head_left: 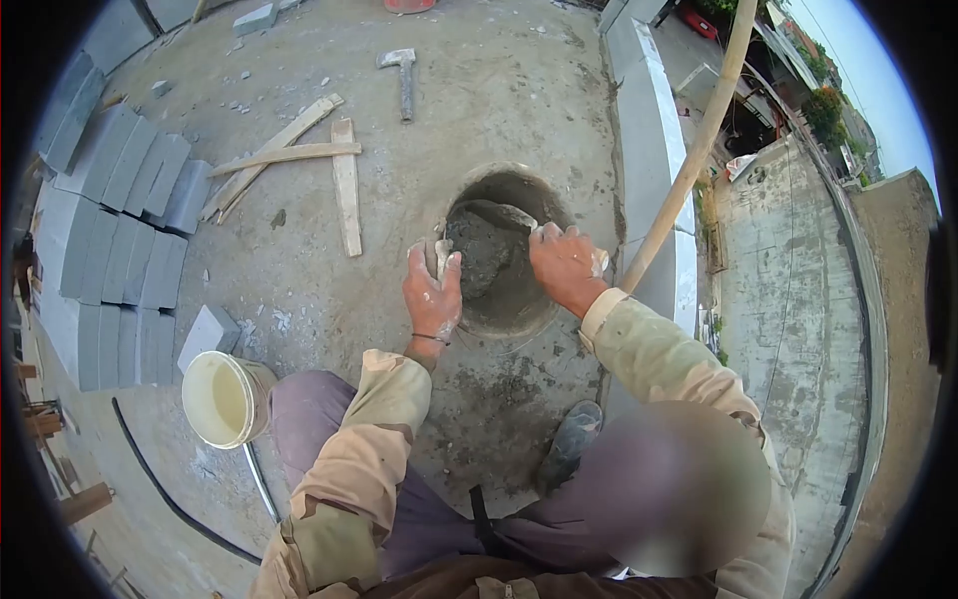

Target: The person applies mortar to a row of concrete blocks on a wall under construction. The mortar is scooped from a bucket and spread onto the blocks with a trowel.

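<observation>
A round tub [531, 321] stands in front of me with wet grey mortar [484, 250] inside, heaped toward its left side. My right hand [569, 268] is closed around the handle of a trowel [502, 214] over the tub's right part. The trowel's blade points left across the mortar, its underside partly hidden. My left hand [432, 296] is at the tub's left rim, its thumb and fingers closed about a small pale piece that I cannot make out. Both hands are smeared with mortar.
Grey blocks [110, 250] are stacked at left, near a white bucket [228, 399]. Wooden strips [346, 190] and a hammer [404, 85] lie beyond the tub. A slanting wooden pole [694, 165] leans beside the low block wall [654, 130] at right.
</observation>
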A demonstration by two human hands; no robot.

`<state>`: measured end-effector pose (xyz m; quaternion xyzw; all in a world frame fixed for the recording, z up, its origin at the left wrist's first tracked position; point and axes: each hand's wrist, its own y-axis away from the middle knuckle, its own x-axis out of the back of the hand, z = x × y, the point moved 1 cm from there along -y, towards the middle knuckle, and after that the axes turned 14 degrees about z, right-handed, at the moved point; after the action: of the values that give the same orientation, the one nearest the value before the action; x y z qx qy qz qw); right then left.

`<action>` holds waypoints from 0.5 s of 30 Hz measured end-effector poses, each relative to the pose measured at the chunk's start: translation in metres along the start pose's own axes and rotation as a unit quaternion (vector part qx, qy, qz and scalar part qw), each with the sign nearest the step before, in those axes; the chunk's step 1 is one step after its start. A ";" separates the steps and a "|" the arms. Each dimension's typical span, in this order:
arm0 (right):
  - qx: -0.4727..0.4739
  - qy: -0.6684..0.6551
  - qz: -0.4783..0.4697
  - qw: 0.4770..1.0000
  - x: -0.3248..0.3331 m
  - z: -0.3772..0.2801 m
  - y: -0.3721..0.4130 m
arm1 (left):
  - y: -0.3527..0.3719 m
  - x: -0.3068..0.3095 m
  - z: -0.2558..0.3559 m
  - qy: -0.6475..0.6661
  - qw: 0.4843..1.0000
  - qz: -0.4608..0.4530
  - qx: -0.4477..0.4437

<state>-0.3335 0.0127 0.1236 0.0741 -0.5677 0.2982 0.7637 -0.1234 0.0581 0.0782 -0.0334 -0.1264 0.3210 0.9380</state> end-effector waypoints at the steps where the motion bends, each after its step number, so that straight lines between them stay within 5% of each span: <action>1: 0.008 -0.025 -0.010 1.000 -0.001 -0.004 0.005 | 0.000 -0.004 0.006 -0.004 0.999 -0.014 -0.045; 8: 0.065 -0.103 -0.093 0.988 0.046 0.023 0.065 | -0.023 -0.027 0.019 -0.005 0.983 -0.162 -0.083; 12: -0.064 -0.014 -0.041 0.997 0.032 0.059 0.043 | -0.025 -0.034 0.011 -0.005 0.988 -0.135 -0.078; 15: -0.048 0.006 -0.090 0.995 0.006 0.030 0.035 | -0.025 -0.035 0.009 0.010 0.988 -0.131 -0.081</action>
<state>-0.3765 0.0299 0.1314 0.0863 -0.5681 0.2007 0.7934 -0.1377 0.0167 0.0832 -0.0959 -0.1463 0.1838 0.9673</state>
